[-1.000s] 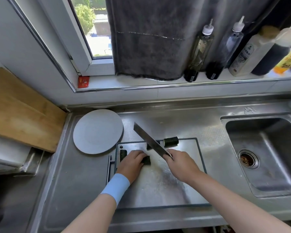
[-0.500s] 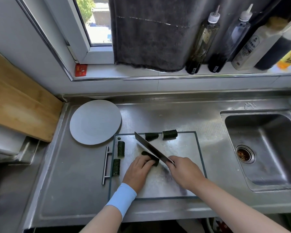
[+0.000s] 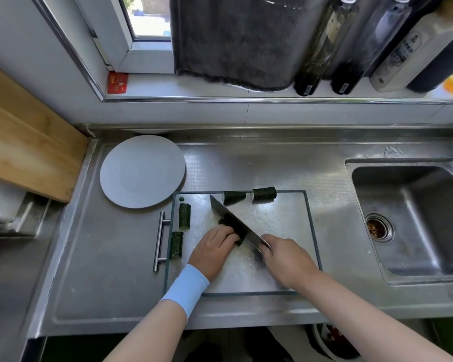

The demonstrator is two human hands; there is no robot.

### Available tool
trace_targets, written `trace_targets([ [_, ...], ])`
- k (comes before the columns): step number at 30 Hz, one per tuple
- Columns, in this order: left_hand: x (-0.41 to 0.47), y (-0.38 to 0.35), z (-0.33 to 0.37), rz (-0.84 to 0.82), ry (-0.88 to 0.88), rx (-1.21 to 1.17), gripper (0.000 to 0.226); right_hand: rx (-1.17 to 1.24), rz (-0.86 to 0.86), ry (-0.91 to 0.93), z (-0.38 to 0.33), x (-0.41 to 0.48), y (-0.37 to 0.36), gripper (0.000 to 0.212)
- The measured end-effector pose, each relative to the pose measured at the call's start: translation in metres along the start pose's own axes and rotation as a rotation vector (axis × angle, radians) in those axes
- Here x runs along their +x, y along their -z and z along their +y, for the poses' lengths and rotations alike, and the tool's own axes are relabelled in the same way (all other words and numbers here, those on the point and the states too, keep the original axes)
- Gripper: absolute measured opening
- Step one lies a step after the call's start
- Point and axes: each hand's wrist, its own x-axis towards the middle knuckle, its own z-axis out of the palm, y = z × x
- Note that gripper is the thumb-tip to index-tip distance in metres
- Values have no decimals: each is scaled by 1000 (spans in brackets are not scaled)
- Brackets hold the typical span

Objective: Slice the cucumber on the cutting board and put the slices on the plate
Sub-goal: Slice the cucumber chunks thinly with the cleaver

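Cucumber piece (image 3: 223,221): is lying near the middle of the cutting board (image 3: 277,231), crossing under the knife blade, with its near end tucked beneath the left fingers.
Left hand (image 3: 212,253): is resting on the cutting board's middle, its fingers (image 3: 228,236) curling over the cucumber piece and pinning it down; a pale blue wristband (image 3: 186,288) is sitting on the wrist.
Right hand (image 3: 285,259): is working just right of the left hand over the cutting board, its fingers clenching round the knife handle, which is hidden inside the fist.
Knife (image 3: 234,222): the blade is slanting from the right hand toward the cutting board's far-left part, its edge meeting the cucumber piece.
Far chunks (image 3: 233,197): two are lying side by side along the cutting board's far edge.
Left chunks (image 3: 184,216): two are lying end to end along the cutting board's left edge.
Plate (image 3: 141,171): is sitting on the table (image 3: 110,270) just beside the cutting board's far-left corner.
Sink (image 3: 408,231): is sitting in the table to the right of the cutting board.
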Motion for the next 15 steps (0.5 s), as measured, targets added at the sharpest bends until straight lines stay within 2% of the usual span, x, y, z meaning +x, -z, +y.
trace_targets([
  [15, 4, 0, 0, 79, -12, -33, 12, -100, 82, 94, -29, -16, 4, 26],
])
